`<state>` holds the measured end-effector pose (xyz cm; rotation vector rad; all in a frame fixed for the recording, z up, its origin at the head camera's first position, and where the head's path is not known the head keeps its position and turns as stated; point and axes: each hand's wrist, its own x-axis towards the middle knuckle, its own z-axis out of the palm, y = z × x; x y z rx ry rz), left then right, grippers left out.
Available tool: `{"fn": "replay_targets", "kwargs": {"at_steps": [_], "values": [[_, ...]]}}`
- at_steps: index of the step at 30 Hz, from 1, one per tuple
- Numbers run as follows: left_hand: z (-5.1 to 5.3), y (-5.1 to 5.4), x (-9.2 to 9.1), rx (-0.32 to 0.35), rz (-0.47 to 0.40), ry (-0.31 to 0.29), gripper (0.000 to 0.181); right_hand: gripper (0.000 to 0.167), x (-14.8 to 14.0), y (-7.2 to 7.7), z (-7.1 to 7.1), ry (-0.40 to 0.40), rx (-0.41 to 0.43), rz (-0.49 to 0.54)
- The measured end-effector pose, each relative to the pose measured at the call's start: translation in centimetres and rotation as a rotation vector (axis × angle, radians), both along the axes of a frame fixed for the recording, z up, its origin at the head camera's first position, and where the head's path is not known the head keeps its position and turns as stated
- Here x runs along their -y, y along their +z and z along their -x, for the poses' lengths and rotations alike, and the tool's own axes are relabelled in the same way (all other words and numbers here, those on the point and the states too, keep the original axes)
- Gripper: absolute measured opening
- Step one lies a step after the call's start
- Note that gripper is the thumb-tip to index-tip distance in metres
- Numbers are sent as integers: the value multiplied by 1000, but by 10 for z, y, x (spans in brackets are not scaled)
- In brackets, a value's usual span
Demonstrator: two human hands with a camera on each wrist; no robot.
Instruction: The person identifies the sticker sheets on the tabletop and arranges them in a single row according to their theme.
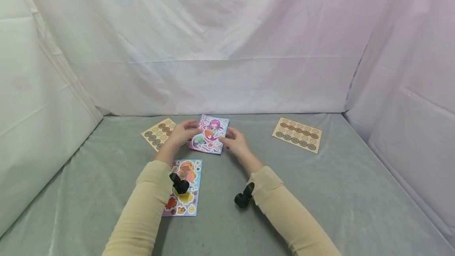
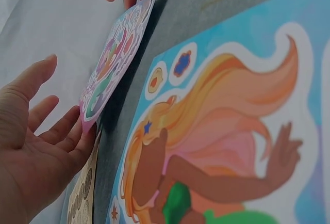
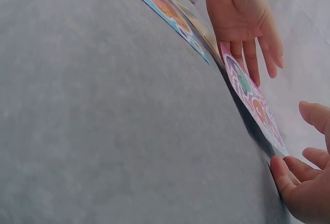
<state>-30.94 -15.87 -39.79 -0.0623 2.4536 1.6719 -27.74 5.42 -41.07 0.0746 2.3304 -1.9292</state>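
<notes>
A purple-haired mermaid sticker sheet (image 1: 212, 134) was supported between both hands near the middle of the surface's (image 1: 220, 224) back edge, and a shadow was cast beneath it. Its left side was touched by the loosely extended fingers of the left hand (image 1: 183, 132); its right side was met by the fingertips of the right hand (image 1: 236, 142), likewise spread, with both thumbs held apart. An orange-haired mermaid sticker sheet (image 1: 192, 198), farther from the back edge, was partly covered by the left sleeve (image 1: 142, 208). Tan sheets of round stickers were placed toward the back-left (image 1: 153, 134) and back-right (image 1: 297, 135) corners.
</notes>
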Motion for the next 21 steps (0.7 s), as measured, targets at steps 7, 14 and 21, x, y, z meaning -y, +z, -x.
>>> {"fn": "replay_targets", "kwargs": {"at_steps": [7, 14, 21], "values": [[-1, -2, 0, -46, -19, 8, 61, 56, -3, 0, 2, -2, -33, 42], [-4, 1, -3, -46, -80, 10, 58, 52, -7, -3, 3, -25, -40, 72], [-4, 2, -4, -42, -102, 50, 55, 52, -9, -3, 4, -34, -68, 103]]}}
